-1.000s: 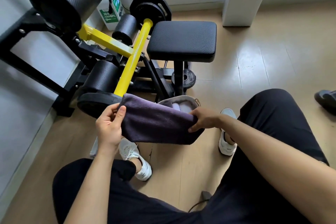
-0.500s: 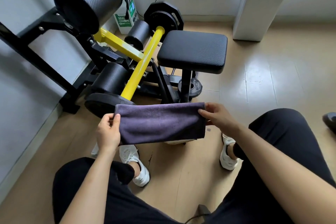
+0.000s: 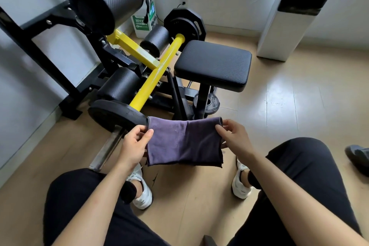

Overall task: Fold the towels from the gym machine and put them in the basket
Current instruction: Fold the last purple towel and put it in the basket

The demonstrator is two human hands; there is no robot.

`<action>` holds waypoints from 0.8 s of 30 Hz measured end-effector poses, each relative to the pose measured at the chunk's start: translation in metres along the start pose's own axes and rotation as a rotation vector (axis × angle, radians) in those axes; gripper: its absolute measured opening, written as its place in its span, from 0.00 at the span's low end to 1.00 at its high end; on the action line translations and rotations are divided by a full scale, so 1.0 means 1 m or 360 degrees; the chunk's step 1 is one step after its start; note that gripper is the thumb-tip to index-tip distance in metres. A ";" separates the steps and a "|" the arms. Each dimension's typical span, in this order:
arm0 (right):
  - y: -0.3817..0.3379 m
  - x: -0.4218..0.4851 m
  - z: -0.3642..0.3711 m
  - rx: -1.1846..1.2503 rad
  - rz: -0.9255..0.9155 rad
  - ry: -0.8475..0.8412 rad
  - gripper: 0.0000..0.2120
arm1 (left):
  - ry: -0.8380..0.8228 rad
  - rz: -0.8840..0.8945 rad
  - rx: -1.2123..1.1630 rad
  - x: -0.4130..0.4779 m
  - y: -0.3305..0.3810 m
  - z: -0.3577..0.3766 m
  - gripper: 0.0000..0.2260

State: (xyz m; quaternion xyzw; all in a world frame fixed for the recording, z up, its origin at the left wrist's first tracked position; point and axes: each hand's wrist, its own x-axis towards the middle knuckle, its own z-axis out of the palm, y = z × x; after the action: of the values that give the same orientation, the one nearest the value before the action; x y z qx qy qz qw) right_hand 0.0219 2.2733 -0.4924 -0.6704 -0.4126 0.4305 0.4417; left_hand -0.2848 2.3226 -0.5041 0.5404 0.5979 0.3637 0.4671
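a: where's the purple towel [image 3: 184,143] at right now?
b: hanging in the air over the wooden floor [image 3: 283,110], folded double, just in front of the gym machine [image 3: 151,78].
a: and the grip?
b: left hand [image 3: 135,144] pinches its left edge, right hand [image 3: 232,138] pinches the top right corner. stretched flat between them.

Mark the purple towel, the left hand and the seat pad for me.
purple towel [image 3: 183,144], head view, middle of the hanging cloth.
left hand [image 3: 133,146], head view, back of the hand.
seat pad [image 3: 213,64], head view, centre of its black top.
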 end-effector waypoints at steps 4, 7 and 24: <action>-0.007 -0.008 0.015 0.0075 0.0011 -0.0097 0.05 | -0.0164 0.0004 -0.0059 -0.006 0.009 0.022 0.02; -0.011 -0.013 0.027 0.0146 -0.0002 -0.0171 0.04 | -0.0259 0.0038 -0.0066 -0.007 0.011 0.032 0.03; -0.018 -0.027 0.052 -0.0056 -0.0257 -0.0388 0.16 | -0.0461 -0.0091 -0.0287 -0.027 0.039 0.071 0.08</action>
State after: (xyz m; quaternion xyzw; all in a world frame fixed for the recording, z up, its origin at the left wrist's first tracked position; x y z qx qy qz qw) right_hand -0.0383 2.2655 -0.4818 -0.5854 -0.5233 0.4645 0.4096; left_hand -0.2055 2.2968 -0.4839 0.5259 0.5045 0.3205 0.6052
